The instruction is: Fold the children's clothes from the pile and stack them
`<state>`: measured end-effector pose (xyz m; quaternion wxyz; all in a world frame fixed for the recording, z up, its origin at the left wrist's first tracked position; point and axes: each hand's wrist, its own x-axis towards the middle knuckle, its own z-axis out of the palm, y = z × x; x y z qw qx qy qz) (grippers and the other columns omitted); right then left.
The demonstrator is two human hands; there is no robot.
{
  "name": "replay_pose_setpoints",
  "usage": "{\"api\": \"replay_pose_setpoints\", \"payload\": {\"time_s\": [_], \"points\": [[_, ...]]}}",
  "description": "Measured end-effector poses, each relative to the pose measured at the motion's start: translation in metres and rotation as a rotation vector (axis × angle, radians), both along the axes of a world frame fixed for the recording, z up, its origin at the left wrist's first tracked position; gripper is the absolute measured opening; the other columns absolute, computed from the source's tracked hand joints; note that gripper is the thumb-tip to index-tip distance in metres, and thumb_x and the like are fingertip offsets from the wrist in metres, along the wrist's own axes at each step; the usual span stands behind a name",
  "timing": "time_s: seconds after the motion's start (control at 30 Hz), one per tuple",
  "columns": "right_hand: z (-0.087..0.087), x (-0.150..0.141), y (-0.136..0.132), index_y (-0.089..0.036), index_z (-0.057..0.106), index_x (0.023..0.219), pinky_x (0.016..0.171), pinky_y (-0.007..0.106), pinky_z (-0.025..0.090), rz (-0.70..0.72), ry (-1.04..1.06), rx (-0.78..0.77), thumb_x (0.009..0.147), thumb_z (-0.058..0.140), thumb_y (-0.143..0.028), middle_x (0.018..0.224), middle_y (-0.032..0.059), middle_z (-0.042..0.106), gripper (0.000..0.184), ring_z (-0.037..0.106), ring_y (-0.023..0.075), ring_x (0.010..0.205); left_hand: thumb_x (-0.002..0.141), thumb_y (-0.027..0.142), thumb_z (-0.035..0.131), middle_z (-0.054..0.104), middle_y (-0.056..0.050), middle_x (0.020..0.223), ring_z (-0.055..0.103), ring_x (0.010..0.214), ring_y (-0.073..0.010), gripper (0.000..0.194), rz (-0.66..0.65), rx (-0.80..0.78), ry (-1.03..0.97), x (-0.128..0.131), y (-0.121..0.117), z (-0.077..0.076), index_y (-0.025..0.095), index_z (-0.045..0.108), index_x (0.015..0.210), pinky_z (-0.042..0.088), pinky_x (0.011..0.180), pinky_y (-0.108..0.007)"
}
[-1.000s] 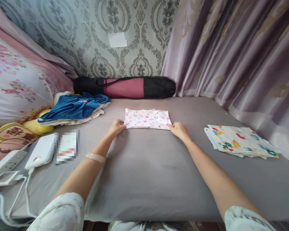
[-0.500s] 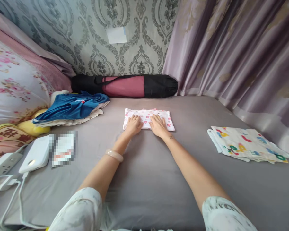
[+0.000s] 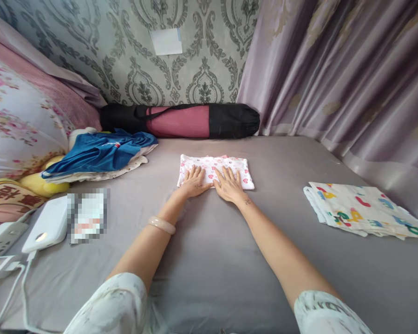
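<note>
One folded cloth (image 3: pixel 211 163), white with pink hearts, flat on a grey sheet (image 3: pixel 216 250) at the centre of the frame. Left hand (image 3: pixel 194 182) and right hand (image 3: pixel 229 184): palms down upon it, fingers spread. Letter-print fabric (image 3: pixel 365 208): right of frame.

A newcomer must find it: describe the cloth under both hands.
On the grey sheet, nearer than the long black and pink roll, lies a folded cloth. The left hand and right hand rest on it. Pink hearts on white set it apart from the blue garment and lettered cloth.
</note>
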<state>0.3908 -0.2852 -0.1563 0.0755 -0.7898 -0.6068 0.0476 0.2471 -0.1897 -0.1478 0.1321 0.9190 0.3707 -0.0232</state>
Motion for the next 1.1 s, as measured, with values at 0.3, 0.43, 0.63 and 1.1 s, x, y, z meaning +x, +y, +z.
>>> {"api": "replay_pose_setpoints", "payload": {"time_s": [0.3,0.43,0.63,1.1], "points": [[0.018,0.009,0.021,-0.017,0.039,0.147,0.116,0.056,0.005,0.004,0.032,0.034,0.098,0.026,-0.033,0.156,0.0116,0.031,0.053,0.022,0.0269,0.144,0.095,0.038,0.039,0.046,-0.012,0.146,0.034,0.140,-0.0270,0.043,0.077,0.113,-0.114,0.019,0.016,0.012,0.020,0.049,0.133,0.025,0.113,-0.052],[0.015,0.011,0.038,-0.013,0.036,0.148,0.117,0.051,0.004,-0.004,-0.015,0.148,0.098,0.024,-0.029,0.158,0.0102,0.027,0.054,0.015,0.0249,0.147,0.096,0.023,0.029,0.043,-0.012,0.149,0.030,0.142,-0.0249,0.046,0.172,0.300,-0.249,0.041,0.018,0.000,0.017,0.043,0.140,0.021,0.116,-0.050],[0.000,0.017,0.047,-0.012,0.031,0.151,0.118,0.048,0.004,0.042,-0.024,0.082,0.097,0.022,-0.028,0.159,0.0063,0.025,0.057,0.016,0.0221,0.147,0.099,0.033,0.024,0.036,-0.009,0.154,0.025,0.144,-0.0290,0.052,0.074,0.336,-0.166,0.055,0.022,-0.021,0.016,0.039,0.146,0.015,0.118,-0.051],[0.002,0.020,0.045,-0.014,0.034,0.150,0.118,0.046,0.006,0.046,-0.006,0.081,0.097,0.023,-0.029,0.158,0.0052,0.025,0.056,0.020,0.0218,0.145,0.099,0.037,0.020,0.032,-0.009,0.156,0.026,0.144,-0.0289,0.054,0.045,0.280,-0.145,0.052,0.022,-0.015,0.019,0.039,0.146,0.016,0.116,-0.052]]}}
